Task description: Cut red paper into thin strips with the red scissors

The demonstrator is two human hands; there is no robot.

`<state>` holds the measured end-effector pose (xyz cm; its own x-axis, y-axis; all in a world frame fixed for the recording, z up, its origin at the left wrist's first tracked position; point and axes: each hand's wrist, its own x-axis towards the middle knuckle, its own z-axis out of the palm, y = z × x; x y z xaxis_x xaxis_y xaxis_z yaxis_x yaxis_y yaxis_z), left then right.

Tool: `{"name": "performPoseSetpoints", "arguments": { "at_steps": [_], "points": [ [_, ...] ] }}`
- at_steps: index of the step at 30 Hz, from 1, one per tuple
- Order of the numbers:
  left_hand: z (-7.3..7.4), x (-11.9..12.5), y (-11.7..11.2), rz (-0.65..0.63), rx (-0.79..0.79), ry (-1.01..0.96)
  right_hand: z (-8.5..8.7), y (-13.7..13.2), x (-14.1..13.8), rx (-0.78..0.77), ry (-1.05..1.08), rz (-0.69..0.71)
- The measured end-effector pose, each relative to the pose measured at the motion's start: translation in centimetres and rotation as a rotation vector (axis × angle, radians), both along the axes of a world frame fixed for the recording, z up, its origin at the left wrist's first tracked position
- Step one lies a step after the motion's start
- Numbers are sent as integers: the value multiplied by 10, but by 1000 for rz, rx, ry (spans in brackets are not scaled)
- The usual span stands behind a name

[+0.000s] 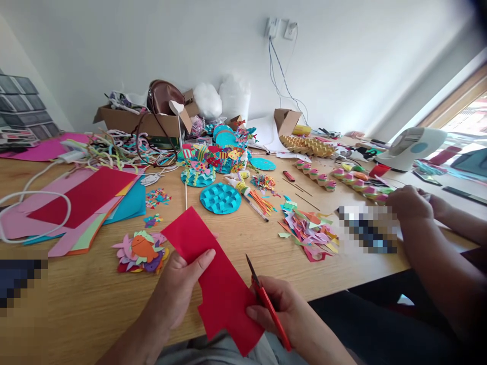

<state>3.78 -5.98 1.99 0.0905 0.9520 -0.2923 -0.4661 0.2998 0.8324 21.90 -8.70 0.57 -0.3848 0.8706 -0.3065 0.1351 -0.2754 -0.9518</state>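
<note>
My left hand [184,284] grips a sheet of red paper [224,279] along its left side, thumb on top. The sheet is long and tilted, with notches cut into its lower left edge. My right hand [279,309] holds red-handled scissors [268,299], their dark blades pointing up and away from me. Its thumb also presses on the lower right part of the paper. The blades look closed and lie beside the sheet. Left of the paper, a pile of cut paper fish shapes [142,248] rests on the table. Beyond it stands a round blue scalloped paper piece [220,198].
Coloured paper sheets [87,197] and a white cable [70,213] lie at left. Paper scraps [310,230] are heaped at right, near a co-worker's hands [413,203]. A cardboard box [160,124], finished paper crafts [213,157] and a white device [409,147] stand farther back.
</note>
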Motion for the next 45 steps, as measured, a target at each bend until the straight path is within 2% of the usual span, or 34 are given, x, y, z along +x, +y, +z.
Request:
{"name": "performPoseSetpoints", "arguments": {
  "at_steps": [4,6,8,10,13,16,21,23,26,30,34,37,40,45],
  "points": [
    [-2,1,1,53,28,7,-9,1,-2,50,-21,-124],
    [-3,2,-1,-25,45,-10,-11,3,-4,76,-7,-182],
    [-4,3,-3,-165,35,-4,-11,7,-6,94,6,-223],
    [-7,4,-4,-238,24,81,-10,10,-8,106,14,-241],
    [-12,5,-1,-169,50,284,-9,14,-11,148,-6,-238],
    [-11,4,3,-92,81,364,-9,16,-13,152,-30,-227],
    [2,3,-1,-31,110,303,-4,16,-14,105,52,-278],
    [2,5,-6,-56,107,189,-1,17,-15,85,106,-291],
    [-4,9,-11,-144,98,73,3,19,-16,42,136,-293],
    [-14,15,-9,-118,124,234,4,23,-20,34,128,-292],
    [-17,18,-2,-92,139,322,4,22,-22,56,100,-263],
    [-16,17,1,-47,93,277,7,15,-17,151,30,-227],
    [-11,15,3,-5,34,145,10,1,-9,287,-119,-173],
    [-6,16,4,25,-16,3,8,-19,-1,307,-352,-82]
  ]
}}
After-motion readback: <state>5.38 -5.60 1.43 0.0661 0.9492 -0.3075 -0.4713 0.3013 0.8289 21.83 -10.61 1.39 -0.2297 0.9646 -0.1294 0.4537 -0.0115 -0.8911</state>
